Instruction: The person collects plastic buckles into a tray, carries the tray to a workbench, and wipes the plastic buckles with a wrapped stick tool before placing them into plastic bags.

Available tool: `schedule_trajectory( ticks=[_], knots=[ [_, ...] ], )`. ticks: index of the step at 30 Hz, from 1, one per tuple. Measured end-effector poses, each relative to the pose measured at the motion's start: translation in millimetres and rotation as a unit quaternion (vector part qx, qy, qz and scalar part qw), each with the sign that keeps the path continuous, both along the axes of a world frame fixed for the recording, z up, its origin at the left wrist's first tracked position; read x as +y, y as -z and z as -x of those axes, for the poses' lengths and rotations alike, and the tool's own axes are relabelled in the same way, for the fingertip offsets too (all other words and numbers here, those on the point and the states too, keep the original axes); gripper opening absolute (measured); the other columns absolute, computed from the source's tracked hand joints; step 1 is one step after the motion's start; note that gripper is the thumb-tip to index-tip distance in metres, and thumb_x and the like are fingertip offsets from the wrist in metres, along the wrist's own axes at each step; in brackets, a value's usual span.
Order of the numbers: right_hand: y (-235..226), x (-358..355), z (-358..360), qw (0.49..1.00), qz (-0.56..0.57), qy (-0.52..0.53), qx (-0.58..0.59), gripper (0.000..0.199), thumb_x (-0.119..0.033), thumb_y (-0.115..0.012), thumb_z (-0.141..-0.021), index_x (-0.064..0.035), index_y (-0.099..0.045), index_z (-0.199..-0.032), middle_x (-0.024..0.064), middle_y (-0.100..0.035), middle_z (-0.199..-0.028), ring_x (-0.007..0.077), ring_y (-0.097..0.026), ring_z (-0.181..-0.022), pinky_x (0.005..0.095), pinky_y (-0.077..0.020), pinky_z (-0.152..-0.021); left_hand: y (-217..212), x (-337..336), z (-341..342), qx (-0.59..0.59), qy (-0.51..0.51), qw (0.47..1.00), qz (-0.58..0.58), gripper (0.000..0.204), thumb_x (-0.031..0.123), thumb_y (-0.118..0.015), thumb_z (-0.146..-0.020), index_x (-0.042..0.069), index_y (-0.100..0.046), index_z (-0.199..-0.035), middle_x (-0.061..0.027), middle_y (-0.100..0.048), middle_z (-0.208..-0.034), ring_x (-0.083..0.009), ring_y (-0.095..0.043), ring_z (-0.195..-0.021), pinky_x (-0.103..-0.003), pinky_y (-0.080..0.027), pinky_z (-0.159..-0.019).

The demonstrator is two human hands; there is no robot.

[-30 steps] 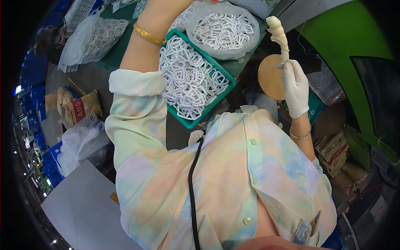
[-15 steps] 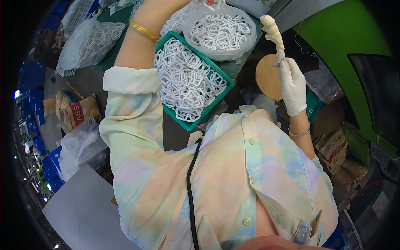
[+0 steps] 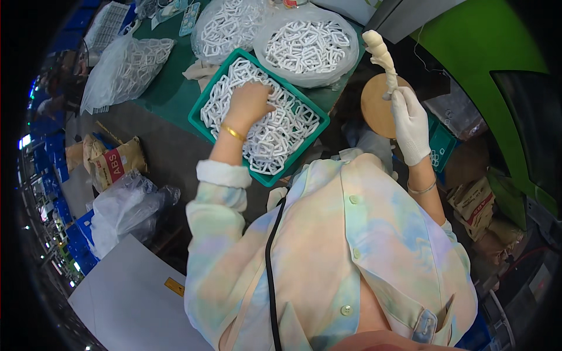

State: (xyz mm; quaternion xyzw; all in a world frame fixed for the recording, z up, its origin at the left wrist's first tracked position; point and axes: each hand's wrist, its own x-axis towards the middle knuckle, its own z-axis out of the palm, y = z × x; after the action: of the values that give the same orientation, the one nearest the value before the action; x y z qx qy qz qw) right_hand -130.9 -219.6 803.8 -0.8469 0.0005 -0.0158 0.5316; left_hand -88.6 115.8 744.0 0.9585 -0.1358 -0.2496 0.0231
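Note:
My left hand point(image 3: 250, 105), bare with a gold bracelet, lies on white plastic chain links point(image 3: 278, 137) heaped in a green bin point(image 3: 317, 132). Its thumb and forefinger are apart, and the other fingers are partly hidden; no link is plainly held. My right hand point(image 3: 411, 120), in a white knit glove with a thin bangle at the wrist, is raised on the right. It is closed around the lower end of a lumpy, curved cream-coloured stick point(image 3: 380, 55), held upright. A small grey piece shows where the stick meets the glove.
Clear bags of white links point(image 3: 230, 28) and a rolled-open bag point(image 3: 349, 63) stand behind the bin; another bag point(image 3: 126, 73) lies left. A round wooden stool top point(image 3: 374, 108) is beside my glove. A green machine point(image 3: 468, 50) rises on the right. Brown sacks point(image 3: 120, 164) stand lower left.
My left arm has come back from beyond the bin, and its hand is now down among the links. My right hand still holds the cream stick, which is slightly lower.

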Motion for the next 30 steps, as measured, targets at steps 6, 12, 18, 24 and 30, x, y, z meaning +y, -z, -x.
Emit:
schedule_trajectory(
  ticks=[6,12,18,24,30],
  knots=[
    [3,6,1,1.0,-0.011,-0.01,0.027,0.025,-0.023,-0.048,-0.104,-0.0027,-0.062,-0.097,-0.0044,-0.044,-0.074,0.0044,-0.036,-0.067,0.0219,-0.0319,-0.061,65,12,61,-0.313,-0.161,0.935,0.047,0.056,0.039,-0.073,-0.081,0.017,-0.059,-0.131,-0.0077,-0.048,-0.142,-0.0325,-0.038,-0.136,-0.059,-0.026,-0.111],
    [3,17,1,0.999,0.001,-0.028,0.027,0.025,-0.023,-0.049,-0.103,-0.0031,-0.062,-0.098,-0.0048,-0.044,-0.073,0.0037,-0.036,-0.066,0.0218,-0.0311,-0.06,87,-9,66,-0.373,-0.231,0.897,0.054,0.057,0.042,-0.067,-0.086,0.018,-0.055,-0.135,-0.0112,-0.045,-0.141,-0.036,-0.033,-0.137,-0.07,-0.016,-0.108],
    [-6,24,6,0.998,0.016,-0.037,0.039,0.026,-0.02,-0.049,-0.101,0.0034,-0.06,-0.099,0.0113,-0.066,-0.088,0.018,-0.063,-0.084,0.0295,-0.0477,-0.079,92,-16,50,-0.363,-0.259,0.893,0.065,0.053,0.039,-0.069,-0.083,0.02,-0.057,-0.131,-0.009,-0.045,-0.14,-0.0318,-0.035,-0.134,-0.071,-0.017,-0.106],
    [-9,22,9,0.999,0.019,-0.032,0.028,0.026,-0.019,-0.048,-0.102,0.0037,-0.059,-0.099,0.01,-0.064,-0.087,0.0164,-0.06,-0.083,0.0285,-0.0469,-0.079,67,-23,41,-0.355,-0.214,0.907,0.069,0.04,0.037,-0.075,-0.077,0.017,-0.069,-0.112,-0.01,-0.043,-0.141,-0.0348,-0.032,-0.136,-0.071,-0.014,-0.106],
    [-11,26,9,0.999,0.018,-0.036,0.023,0.026,-0.02,-0.049,-0.101,0.0032,-0.06,-0.099,0.0108,-0.066,-0.089,0.0186,-0.063,-0.085,0.03,-0.0477,-0.08,74,-35,20,-0.278,-0.165,0.946,-0.016,0.031,0.034,-0.081,-0.069,0.013,-0.076,-0.093,-0.0105,-0.042,-0.145,-0.0345,-0.027,-0.14,-0.069,-0.011,-0.11]
  ],
)
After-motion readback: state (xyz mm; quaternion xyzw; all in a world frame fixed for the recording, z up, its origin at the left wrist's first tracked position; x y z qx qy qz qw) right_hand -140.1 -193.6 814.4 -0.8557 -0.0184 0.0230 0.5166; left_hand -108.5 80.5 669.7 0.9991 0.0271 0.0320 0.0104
